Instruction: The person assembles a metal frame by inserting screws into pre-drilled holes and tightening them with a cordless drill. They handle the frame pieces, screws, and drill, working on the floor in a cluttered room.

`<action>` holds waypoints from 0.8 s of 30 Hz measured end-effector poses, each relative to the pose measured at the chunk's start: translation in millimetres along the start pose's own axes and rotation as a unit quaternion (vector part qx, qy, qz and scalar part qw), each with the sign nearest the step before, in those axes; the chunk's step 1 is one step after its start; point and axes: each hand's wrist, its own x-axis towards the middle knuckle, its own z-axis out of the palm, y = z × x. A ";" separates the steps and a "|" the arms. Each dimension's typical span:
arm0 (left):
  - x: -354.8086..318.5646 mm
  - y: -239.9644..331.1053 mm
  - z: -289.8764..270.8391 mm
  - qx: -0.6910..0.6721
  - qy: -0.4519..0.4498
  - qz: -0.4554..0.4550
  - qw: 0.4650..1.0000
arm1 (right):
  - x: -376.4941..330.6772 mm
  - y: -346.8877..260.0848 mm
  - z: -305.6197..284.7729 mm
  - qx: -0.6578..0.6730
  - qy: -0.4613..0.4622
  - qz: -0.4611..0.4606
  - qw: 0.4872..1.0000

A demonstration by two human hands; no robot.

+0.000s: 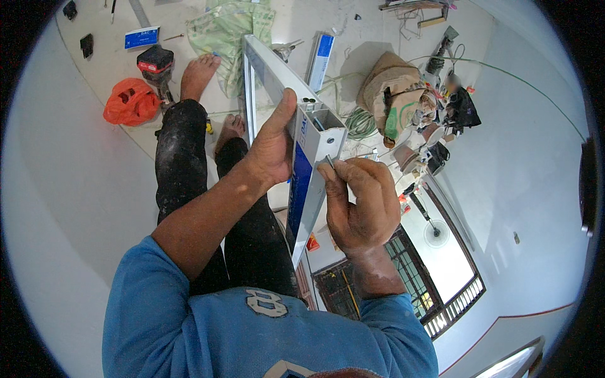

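A white aluminium frame (275,70) stands in front of me, its corner turned up toward me. Blue and white film covers part of one bar. My left hand (272,146) is closed round the frame near this corner, thumb along its side; the fingers behind are partly hidden. At the corner's end face, my right hand (367,196) pinches a small metal screw (330,162) between thumb and forefinger. The screw's inner end is at the face; how far in it sits I cannot tell. A round dark spot, a hole or screw head, shows just above it.
A cordless drill (155,63) and an orange plastic bag (131,102) lie left of my feet. Green sheeting (228,28) and a blue-white profile piece (321,60) lie ahead. To the right are a brown sack (392,82), coiled green hose (361,123) and cluttered tools.
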 end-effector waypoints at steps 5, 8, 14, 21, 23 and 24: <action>0.6 -0.5 -4.2 0.005 -0.012 -0.007 1.000 | -0.7 -0.9 -6.1 -0.047 -0.010 -0.055 0.997; -0.5 -1.4 1.5 0.011 0.003 0.002 1.000 | -2.3 5.2 -5.0 -0.031 -0.005 -0.069 0.997; -1.1 -3.3 5.0 0.014 0.027 0.004 1.000 | 2.3 6.5 -11.0 -0.012 -0.032 -0.051 0.998; 2.2 -11.4 -28.3 0.006 -0.030 0.006 1.000 | -4.3 -5.7 -4.8 0.028 -0.039 0.040 0.998; 4.5 -13.4 -34.7 0.001 -0.059 0.012 0.998 | -7.4 -3.9 -0.3 0.044 -0.031 0.052 0.997; 4.4 -14.0 -35.6 -0.009 -0.078 0.010 0.997 | -6.6 -5.5 -0.8 0.058 -0.038 0.055 0.996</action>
